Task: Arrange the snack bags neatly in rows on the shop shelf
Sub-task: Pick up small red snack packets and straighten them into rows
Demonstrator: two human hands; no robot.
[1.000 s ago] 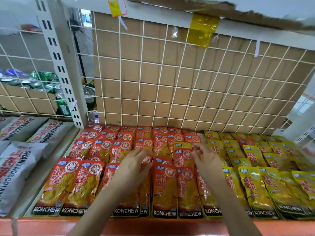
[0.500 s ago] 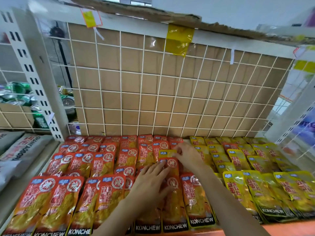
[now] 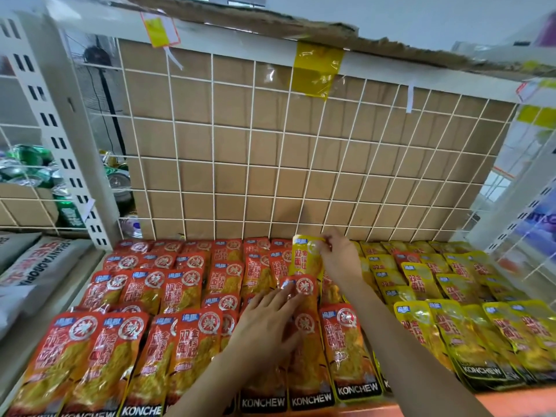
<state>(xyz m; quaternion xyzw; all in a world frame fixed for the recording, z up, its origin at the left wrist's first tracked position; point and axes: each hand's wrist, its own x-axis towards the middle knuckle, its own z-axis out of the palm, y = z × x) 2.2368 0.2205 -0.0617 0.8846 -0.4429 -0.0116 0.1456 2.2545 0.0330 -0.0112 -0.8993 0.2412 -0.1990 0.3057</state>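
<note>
Red snack bags [image 3: 180,299] lie in overlapping rows across the left and middle of the shelf. Yellow snack bags [image 3: 457,323] fill the right part. My right hand [image 3: 338,260] pinches the top of one yellow bag [image 3: 304,257], lifted upright among the red bags at the back. My left hand [image 3: 267,323] lies flat, fingers straight, pressing on a red bag [image 3: 301,288] in the middle rows.
A white wire grid [image 3: 301,164] backed by cardboard closes the rear of the shelf. A white slotted upright [image 3: 69,152] stands at the left, with green cans [image 3: 27,167] behind it and grey sacks [image 3: 36,269] on the neighbouring shelf. The orange shelf edge [image 3: 511,400] runs along the front.
My right hand has reached farther back and picked a yellow bag up from among the red ones. My left hand slid forward onto the middle red bags. The view tilted upward.
</note>
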